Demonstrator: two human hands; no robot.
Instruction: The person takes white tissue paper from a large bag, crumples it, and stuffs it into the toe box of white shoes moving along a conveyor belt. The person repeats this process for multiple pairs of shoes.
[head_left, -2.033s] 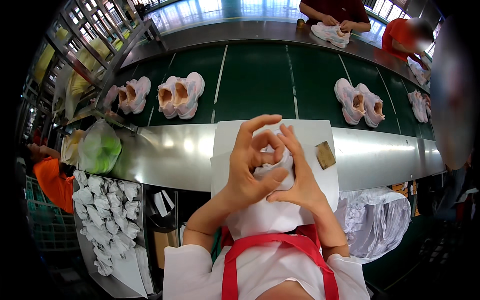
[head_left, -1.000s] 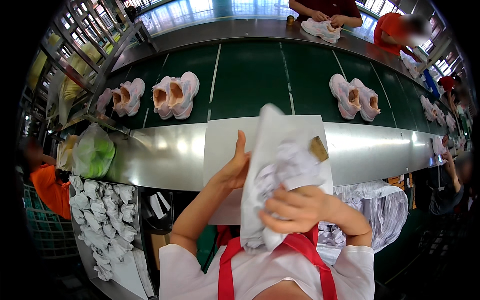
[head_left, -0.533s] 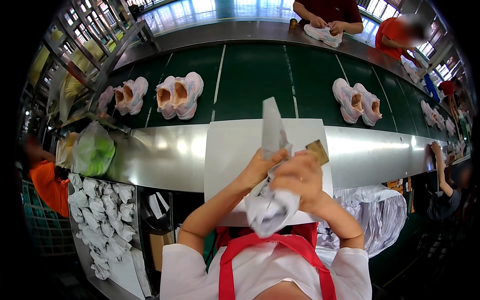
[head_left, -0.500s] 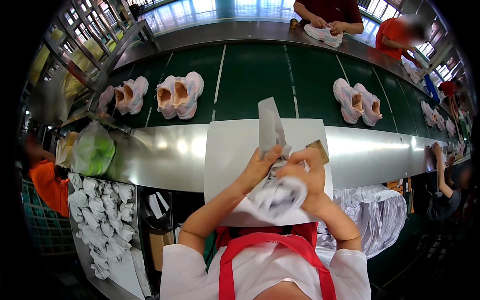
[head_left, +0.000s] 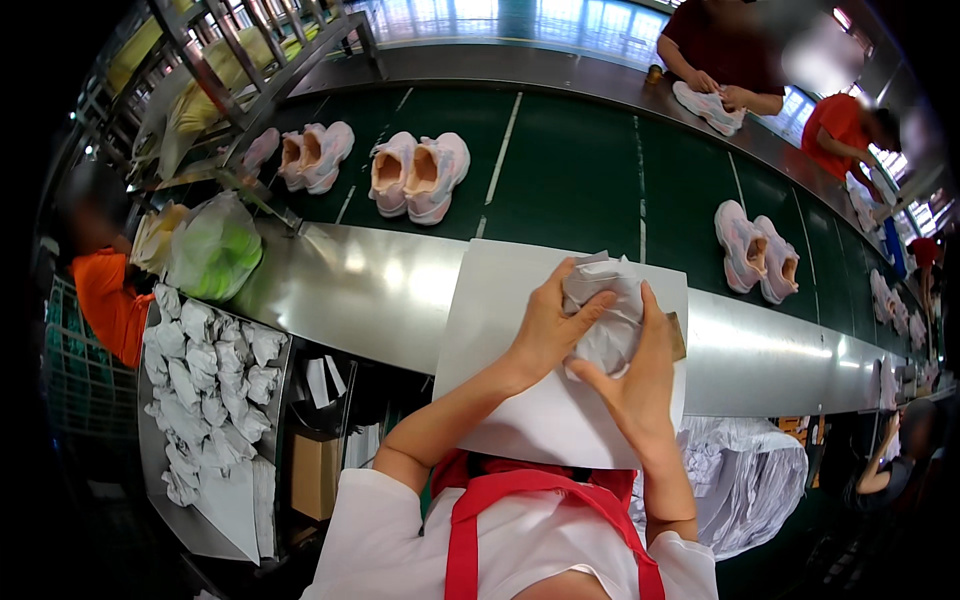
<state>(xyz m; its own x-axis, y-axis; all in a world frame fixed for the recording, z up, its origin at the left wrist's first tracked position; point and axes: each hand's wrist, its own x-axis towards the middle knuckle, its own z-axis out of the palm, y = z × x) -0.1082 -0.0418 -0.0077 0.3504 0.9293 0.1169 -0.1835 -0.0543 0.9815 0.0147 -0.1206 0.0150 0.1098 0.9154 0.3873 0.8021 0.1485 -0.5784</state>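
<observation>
Hands meet over a stack of white paper sheets (head_left: 520, 420) on the steel counter (head_left: 350, 290): the left hand (head_left: 548, 330) and right hand (head_left: 640, 385) are both wrapped tightly around a crumpled wad of white paper (head_left: 605, 320), squeezing it between them above the sheets. Just beyond the wad, a small brown block (head_left: 677, 335) peeks out. Left of the sheets, a tray of crumpled white paper balls (head_left: 205, 385) sits below a green-filled clear plastic bag (head_left: 215, 250). Farther off, a pair of pale pink sneakers (head_left: 418, 175) rides the green conveyor belt (head_left: 580, 170).
</observation>
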